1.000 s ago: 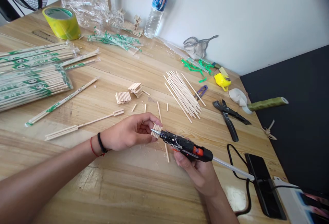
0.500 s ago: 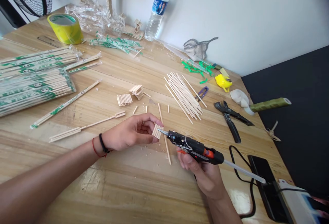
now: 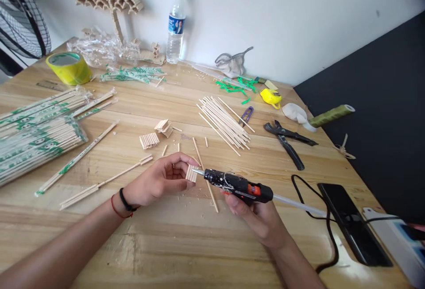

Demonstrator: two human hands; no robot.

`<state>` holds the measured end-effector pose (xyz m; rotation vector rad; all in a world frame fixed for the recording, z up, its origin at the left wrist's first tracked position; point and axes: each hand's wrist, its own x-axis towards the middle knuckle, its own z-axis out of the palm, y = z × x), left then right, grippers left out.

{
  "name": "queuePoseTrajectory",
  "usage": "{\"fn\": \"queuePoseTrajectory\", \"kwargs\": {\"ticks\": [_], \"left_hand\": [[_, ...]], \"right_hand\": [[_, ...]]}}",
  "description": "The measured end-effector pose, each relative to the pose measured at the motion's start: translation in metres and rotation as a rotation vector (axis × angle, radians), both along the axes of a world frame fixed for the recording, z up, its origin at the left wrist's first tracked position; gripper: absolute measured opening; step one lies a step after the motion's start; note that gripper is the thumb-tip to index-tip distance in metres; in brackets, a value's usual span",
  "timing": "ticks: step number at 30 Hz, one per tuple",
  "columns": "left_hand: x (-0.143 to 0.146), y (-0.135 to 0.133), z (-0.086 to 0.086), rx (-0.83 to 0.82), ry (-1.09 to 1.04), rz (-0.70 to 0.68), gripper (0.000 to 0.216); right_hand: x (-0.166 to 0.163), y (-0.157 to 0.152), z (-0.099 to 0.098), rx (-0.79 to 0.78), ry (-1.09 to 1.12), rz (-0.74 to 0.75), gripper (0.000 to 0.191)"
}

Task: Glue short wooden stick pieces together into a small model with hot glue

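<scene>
Between thumb and fingers, my left hand (image 3: 166, 176) holds a small panel of short wooden sticks (image 3: 192, 173) laid side by side. My right hand (image 3: 250, 213) is wrapped round a black hot glue gun (image 3: 237, 186), a clear glue stick (image 3: 295, 205) jutting from its back. The metal nozzle is at the panel's face; whether it touches I cannot tell. Beneath the nozzle a long thin stick (image 3: 210, 189) lies on the table. Two small stick blocks (image 3: 149, 140) (image 3: 164, 128) and several cut pieces (image 3: 164, 150) lie beyond my left hand.
Loose sticks (image 3: 224, 121) lie mid-table, with purple snips (image 3: 246, 115) and black pliers (image 3: 288, 138) to their right. Wrapped chopsticks (image 3: 40, 134) and yellow tape (image 3: 68, 70) are at left. A bottle (image 3: 175, 28) stands by the wall. A phone (image 3: 353, 222) and black cable (image 3: 332, 240) lie right.
The camera view has shifted, showing more of the stick-built tree at the back. Both hands keep their holds, the nozzle still at the panel.
</scene>
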<state>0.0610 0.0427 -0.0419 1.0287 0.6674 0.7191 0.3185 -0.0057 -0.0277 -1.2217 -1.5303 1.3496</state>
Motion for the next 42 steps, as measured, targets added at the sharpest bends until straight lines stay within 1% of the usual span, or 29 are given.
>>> {"fn": "queuePoseTrajectory", "kwargs": {"ticks": [6, 17, 20, 26, 30, 35, 42], "left_hand": [[-0.002, 0.001, -0.001, -0.005, 0.005, 0.001, 0.036], [-0.004, 0.001, -0.004, -0.007, -0.026, 0.032, 0.037], [-0.005, 0.001, -0.002, -0.007, -0.009, 0.043, 0.037], [-0.002, 0.003, 0.001, -0.011, -0.030, 0.049, 0.036], [-0.003, 0.003, -0.001, -0.011, -0.036, 0.052, 0.036], [-0.004, 0.003, -0.004, -0.002, -0.030, 0.053, 0.038], [-0.004, 0.004, -0.003, -0.020, -0.043, 0.059, 0.038]], "right_hand": [[0.005, 0.008, 0.000, 0.088, -0.096, 0.069, 0.032], [0.005, 0.012, 0.005, 0.185, -0.152, 0.034, 0.030], [0.005, 0.012, 0.006, 0.192, -0.146, 0.006, 0.027], [0.006, 0.012, 0.006, 0.199, -0.153, 0.020, 0.028], [0.005, 0.012, 0.003, 0.176, -0.166, -0.009, 0.029], [0.005, 0.011, 0.002, 0.176, -0.176, -0.007, 0.029], [0.004, 0.011, 0.004, 0.188, -0.203, -0.011, 0.032]]}}
